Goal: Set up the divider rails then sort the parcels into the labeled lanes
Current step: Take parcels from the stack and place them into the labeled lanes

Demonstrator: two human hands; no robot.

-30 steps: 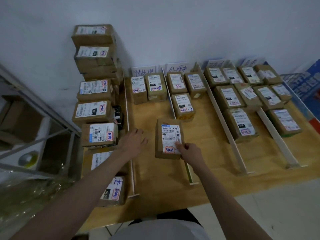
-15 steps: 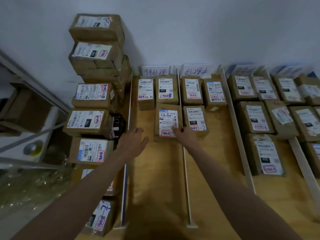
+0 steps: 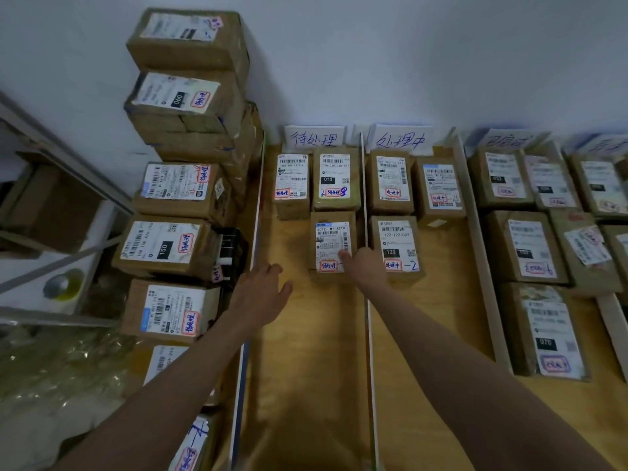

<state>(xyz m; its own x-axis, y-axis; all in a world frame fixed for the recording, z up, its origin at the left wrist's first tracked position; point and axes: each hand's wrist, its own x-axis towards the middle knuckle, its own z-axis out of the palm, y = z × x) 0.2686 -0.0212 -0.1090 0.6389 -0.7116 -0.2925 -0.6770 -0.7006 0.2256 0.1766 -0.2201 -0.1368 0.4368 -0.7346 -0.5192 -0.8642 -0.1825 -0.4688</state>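
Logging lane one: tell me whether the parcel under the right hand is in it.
In. The parcel lies flat between the two left rails, behind two others.

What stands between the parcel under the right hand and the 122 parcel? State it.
A white divider rail, seen in the head view: it runs between the parcel touched by the right hand and the 122 parcel.

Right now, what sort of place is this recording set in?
Probably a small parcel sorting room: labelled cardboard parcels lie in lanes split by white divider rails, handwritten lane signs lean against the wall, more boxes stacked left.
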